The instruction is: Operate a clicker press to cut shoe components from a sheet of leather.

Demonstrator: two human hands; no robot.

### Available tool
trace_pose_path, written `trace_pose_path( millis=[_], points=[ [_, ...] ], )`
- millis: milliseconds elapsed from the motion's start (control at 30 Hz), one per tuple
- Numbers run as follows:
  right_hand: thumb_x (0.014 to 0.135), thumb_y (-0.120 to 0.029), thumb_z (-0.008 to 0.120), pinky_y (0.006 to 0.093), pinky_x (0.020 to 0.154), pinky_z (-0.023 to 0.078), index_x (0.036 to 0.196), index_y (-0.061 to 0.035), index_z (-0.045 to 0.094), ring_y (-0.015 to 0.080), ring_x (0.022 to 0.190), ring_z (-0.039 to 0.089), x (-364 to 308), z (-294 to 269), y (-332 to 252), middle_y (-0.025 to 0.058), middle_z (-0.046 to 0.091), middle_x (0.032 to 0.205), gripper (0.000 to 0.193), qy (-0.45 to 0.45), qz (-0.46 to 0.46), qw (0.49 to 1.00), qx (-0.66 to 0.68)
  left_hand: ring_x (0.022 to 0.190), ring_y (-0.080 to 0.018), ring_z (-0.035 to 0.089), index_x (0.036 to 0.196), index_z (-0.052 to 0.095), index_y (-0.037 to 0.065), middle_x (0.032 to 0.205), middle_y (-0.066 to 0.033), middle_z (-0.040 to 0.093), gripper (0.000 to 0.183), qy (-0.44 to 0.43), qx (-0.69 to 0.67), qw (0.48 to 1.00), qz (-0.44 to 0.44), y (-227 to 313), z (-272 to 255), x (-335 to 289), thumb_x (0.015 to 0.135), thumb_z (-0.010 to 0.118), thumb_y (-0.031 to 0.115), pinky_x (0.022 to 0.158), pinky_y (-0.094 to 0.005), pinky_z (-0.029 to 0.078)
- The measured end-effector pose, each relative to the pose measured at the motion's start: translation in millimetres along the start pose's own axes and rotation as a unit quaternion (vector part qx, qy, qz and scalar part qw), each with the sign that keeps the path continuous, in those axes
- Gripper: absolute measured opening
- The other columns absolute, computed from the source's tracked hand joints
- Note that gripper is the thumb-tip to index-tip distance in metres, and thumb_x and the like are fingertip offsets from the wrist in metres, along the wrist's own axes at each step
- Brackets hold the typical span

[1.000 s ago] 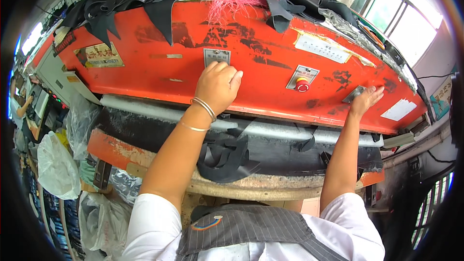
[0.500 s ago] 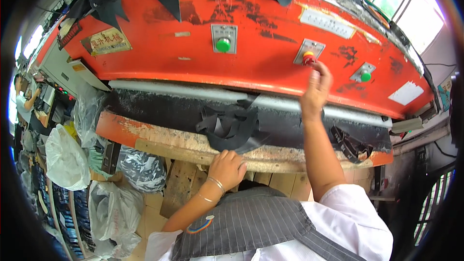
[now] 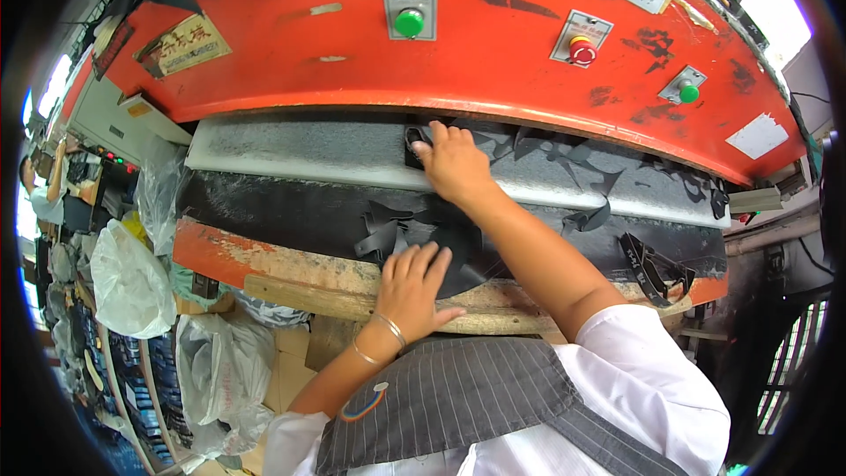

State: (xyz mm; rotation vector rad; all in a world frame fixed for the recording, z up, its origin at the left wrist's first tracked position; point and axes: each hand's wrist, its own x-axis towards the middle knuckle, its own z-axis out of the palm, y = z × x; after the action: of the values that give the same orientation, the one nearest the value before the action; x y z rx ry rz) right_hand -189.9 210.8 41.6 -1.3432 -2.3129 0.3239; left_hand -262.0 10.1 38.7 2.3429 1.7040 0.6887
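1. Right hand (image 3: 456, 163): over the white pad (image 3: 300, 152), below the red beam (image 3: 282, 62); fingers at a small dark looped piece (image 3: 414, 137). Grip on it: cannot tell.
2. Dark looped piece: on the pad's rear part, left of the right hand's fingers.
3. Left hand (image 3: 411, 286): fingers spread wide, at the black scraps (image 3: 382, 231) on the front ledge (image 3: 256, 211); contact unclear.
4. Black open-frame piece (image 3: 648, 275): ledge, right end, well apart from both hands.
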Motion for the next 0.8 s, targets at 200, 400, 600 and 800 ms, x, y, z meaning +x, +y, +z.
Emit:
trace_pose_path(
  millis=[200,400,600,800],
  points=[
    [0.09,-0.045,0.056,0.043,0.07,0.056,0.108,-0.0043,0.052,0.0323,0.096,0.061,21.8,53.5,2.5,0.0136,0.06,0.1,0.045,-0.049,-0.026,0.996,-0.075,0.103,-0.0263,0.048,0.113,0.06,0.004,0.107,-0.0109,0.053,0.074,-0.183,0.014,0.978,-0.102,-25.3,5.2,14.2,0.061,0.08,0.051,0.091,-0.0395,0.036],
    [0.097,-0.038,0.049,0.0368,0.063,0.048,0.103,-0.0008,0.058,0.0193,0.069,0.057,57.8,15.5,87.7,0.0088,0.059,0.079,0.039,-0.005,0.218,0.899,0.381,0.088,-0.0278,0.055,0.097,0.063,0.004,0.085,-0.0094,0.06,0.047,-0.131,0.003,0.99,-0.058,-44.7,25.5,15.5,0.07,0.078,0.04,0.081,-0.0387,0.04],
    [0.086,-0.011,0.067,0.0239,0.059,0.046,0.116,-0.007,0.053,0.0089,0.074,0.055,-40.8,-52.5,93.6,0.0004,0.059,0.089,0.034,-0.047,0.166,0.79,0.588,0.089,-0.019,0.065,0.1,0.064,-0.001,0.1,-0.0086,0.069,0.022,0.137,-0.384,0.852,-0.329,-77.0,-18.1,-5.4,0.085,0.07,0.014,0.076,-0.0351,0.053],
    [0.09,-0.015,0.066,0.0274,0.085,0.044,0.115,-0.0057,0.057,0.0091,0.094,0.053,-121.4,-55.2,15.2,-0.0011,0.058,0.095,0.028,-0.224,0.146,0.785,0.56,0.092,-0.0142,0.061,0.107,0.062,-0.001,0.105,-0.0051,0.066,0.028,0.239,-0.602,0.724,-0.235,-44.0,-24.0,-9.1,0.083,0.073,0.007,0.086,-0.0284,0.048]
  ],
)
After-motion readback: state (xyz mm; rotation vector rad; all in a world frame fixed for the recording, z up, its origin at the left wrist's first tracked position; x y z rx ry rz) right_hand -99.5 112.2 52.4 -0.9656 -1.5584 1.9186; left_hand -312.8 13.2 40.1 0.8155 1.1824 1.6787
